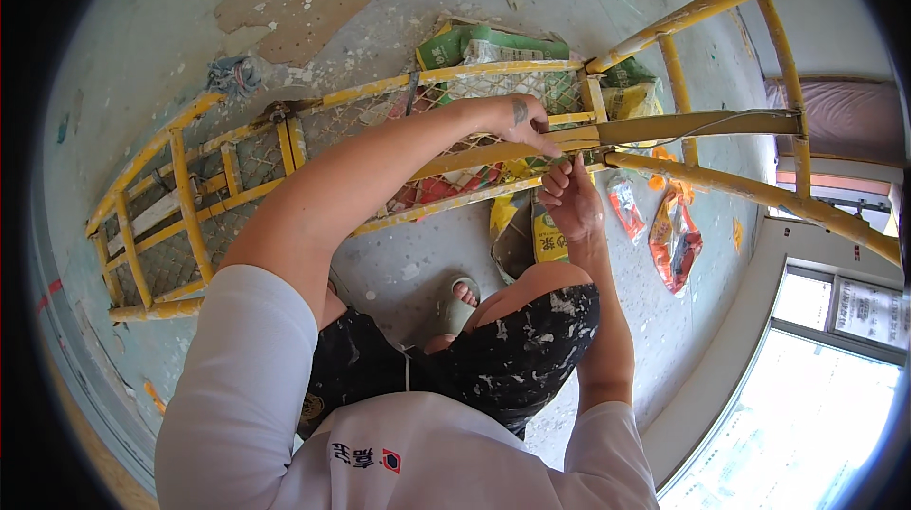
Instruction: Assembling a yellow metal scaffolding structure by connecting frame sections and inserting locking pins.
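The person stands above a yellow scaffold frame (399, 130) with a wire mesh deck, both hands meeting at its long yellow rail (664, 129). The left hand (517, 121) lies on top of the rail, fingers curled down and pinching at something thin there, perhaps a wire; I cannot tell what exactly. The right hand (569, 195) sits just below the rail, fingers bunched closed around a small item too hidden to name. Beneath the rail, on the paint-spattered floor (418, 263), lie green and yellow sacks (484, 43) and an orange packet (674, 235). A sandalled foot (461, 301) shows below the rail, beside paint-flecked black shorts (512, 349).
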### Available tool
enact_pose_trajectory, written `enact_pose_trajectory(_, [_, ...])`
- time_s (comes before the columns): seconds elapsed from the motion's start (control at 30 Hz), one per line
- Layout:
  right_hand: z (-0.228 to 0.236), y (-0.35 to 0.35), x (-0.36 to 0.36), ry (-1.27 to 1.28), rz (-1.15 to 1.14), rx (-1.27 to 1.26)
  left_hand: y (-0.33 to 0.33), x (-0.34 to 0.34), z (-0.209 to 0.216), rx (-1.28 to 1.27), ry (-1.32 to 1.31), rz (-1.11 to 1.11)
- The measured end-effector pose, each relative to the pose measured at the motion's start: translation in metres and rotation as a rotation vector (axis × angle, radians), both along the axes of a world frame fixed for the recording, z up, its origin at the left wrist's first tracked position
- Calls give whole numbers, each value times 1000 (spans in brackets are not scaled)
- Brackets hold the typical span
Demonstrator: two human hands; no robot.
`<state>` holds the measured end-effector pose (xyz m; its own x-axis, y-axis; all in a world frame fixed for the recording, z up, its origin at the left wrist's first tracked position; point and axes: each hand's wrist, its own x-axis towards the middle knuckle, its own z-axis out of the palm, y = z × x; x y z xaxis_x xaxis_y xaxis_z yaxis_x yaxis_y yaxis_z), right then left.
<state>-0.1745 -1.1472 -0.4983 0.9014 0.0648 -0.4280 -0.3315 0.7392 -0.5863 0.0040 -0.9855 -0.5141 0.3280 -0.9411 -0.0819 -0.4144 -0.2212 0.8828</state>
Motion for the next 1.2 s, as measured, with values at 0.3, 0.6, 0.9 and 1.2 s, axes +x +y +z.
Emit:
enact_pose_trajectory(0.3, [-3,7,3,-33,-99,-151,10,8,-4,-83,87,67])
enact_pose_trajectory(0.6, [-4,2,-4,-147,-146,-1331,8,11,1,-102,16,31])
enact_pose_trajectory(0.9, [-7,14,-3,-39,-166,4,5,13,-5,-75,46,33])
enact_pose_trajectory(1.2, [-8,8,0,-109,-243,-1028,3,12,-4,-105,36,42])
